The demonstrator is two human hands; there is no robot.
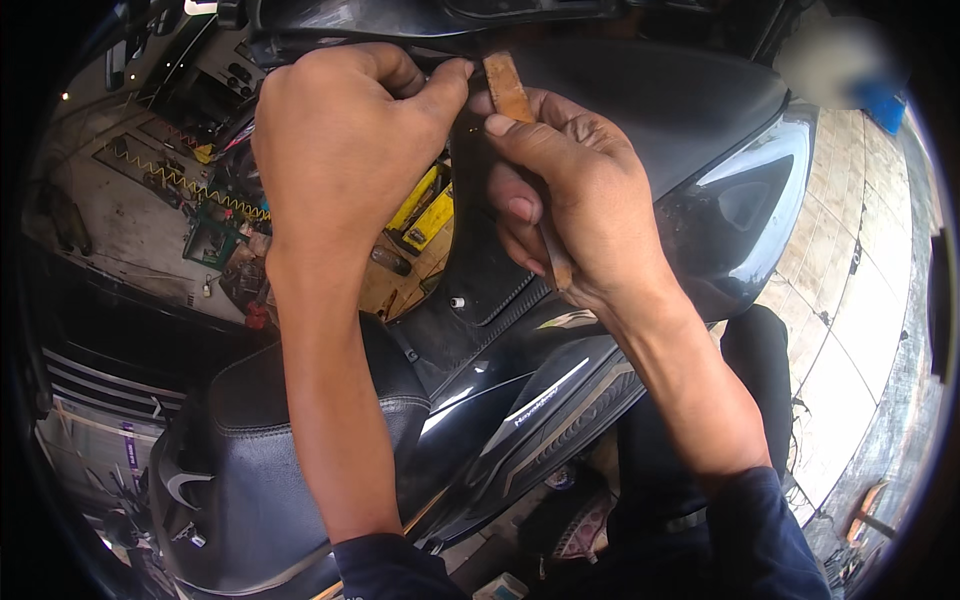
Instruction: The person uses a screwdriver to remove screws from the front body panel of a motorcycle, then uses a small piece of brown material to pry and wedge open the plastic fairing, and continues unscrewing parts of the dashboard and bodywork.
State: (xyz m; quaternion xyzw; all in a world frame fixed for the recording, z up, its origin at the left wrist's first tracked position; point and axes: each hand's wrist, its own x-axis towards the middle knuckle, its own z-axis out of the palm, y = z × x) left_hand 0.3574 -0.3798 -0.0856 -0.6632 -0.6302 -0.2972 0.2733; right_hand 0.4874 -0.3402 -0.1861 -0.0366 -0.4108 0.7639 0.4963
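Observation:
Both hands work close together at the upper edge of a scooter's black front panel. My left hand is closed, thumb and forefinger pinched at the panel's edge; anything between those fingertips is too small or hidden to make out. Just to its right, my right hand wraps round a flat, worn, tan wooden-looking strip. The strip's upper end stands out above the thumb, and more of it shows under the palm. Lower down, the black seat lies beside my left forearm.
Beyond the scooter are a green crate, a yellow coiled hose and a yellow box. A small white piece sits on the scooter's footboard. Pale floor tiles lie to the right, with a wood-handled tool at lower right.

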